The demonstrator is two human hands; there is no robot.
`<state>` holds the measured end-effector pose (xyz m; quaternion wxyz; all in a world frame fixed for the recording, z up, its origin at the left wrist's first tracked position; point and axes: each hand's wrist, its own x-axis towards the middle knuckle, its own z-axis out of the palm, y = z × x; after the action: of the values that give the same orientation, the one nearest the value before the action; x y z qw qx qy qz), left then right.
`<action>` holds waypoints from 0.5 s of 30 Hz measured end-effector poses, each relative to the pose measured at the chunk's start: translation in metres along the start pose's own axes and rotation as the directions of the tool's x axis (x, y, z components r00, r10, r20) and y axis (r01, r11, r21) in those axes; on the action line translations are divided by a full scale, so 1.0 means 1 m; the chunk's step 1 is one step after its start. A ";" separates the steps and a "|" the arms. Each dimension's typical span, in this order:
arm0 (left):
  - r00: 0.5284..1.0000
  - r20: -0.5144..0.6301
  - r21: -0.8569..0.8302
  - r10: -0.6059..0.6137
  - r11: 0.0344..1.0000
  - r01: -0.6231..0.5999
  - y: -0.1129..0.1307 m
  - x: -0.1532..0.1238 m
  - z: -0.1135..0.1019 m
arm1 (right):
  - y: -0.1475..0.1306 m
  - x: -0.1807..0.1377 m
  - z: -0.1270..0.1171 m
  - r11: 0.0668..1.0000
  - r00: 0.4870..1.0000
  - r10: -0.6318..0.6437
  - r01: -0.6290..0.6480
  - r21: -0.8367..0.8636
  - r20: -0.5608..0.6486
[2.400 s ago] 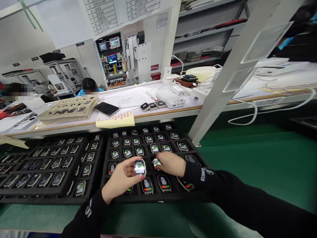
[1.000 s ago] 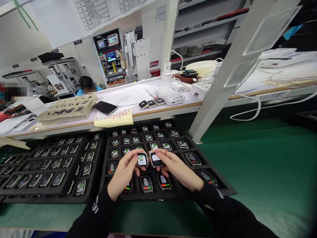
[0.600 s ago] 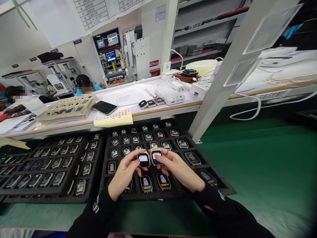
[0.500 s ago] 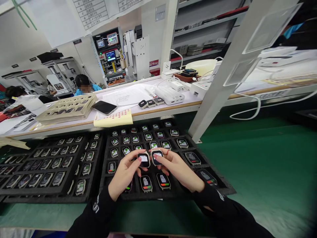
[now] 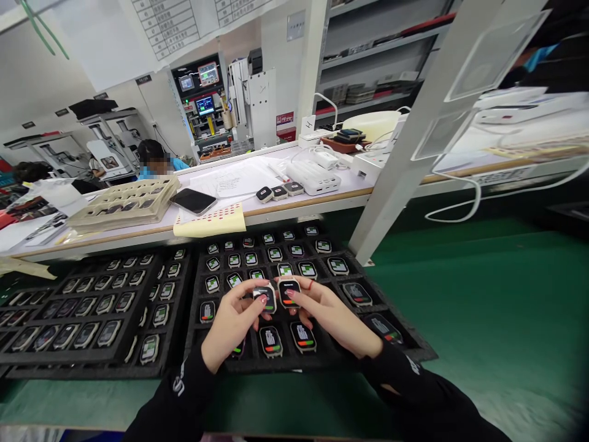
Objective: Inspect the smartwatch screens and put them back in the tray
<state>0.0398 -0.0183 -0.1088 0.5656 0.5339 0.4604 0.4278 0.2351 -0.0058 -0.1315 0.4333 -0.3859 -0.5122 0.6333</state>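
My left hand is closed around a smartwatch without a strap, its thumb on the lit screen. Beside it, my right hand grips a second smartwatch, with the thumb on the lower part of its screen, where a red-orange patch shows. Both watches are held side by side above a black foam tray. Rows of similar watches sit in the tray's pockets; many screens show green and white blocks, and nearer ones such as this watch show white text with a coloured bar.
More watches fill a black tray at left. On the shelf behind are a phone, a yellow label sheet, a white power strip and a beige tray. A slanted post rises at right. A person sits beyond.
Both held watches' screens have switched from white list-like pages to dark pages with coloured patches at the bottom. My hands stay almost in place, the watches tilting slightly.
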 end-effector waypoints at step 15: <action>0.995 -0.024 -0.027 0.094 0.995 -0.094 0.009 0.005 -0.018 | -0.040 -0.072 0.021 0.804 0.907 -0.419 0.395 -0.444 0.048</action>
<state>0.0237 -0.0096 -0.1006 0.5469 0.5422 0.4353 0.4663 0.2448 -0.0764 -0.0849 0.4725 -0.3719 -0.7021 0.3815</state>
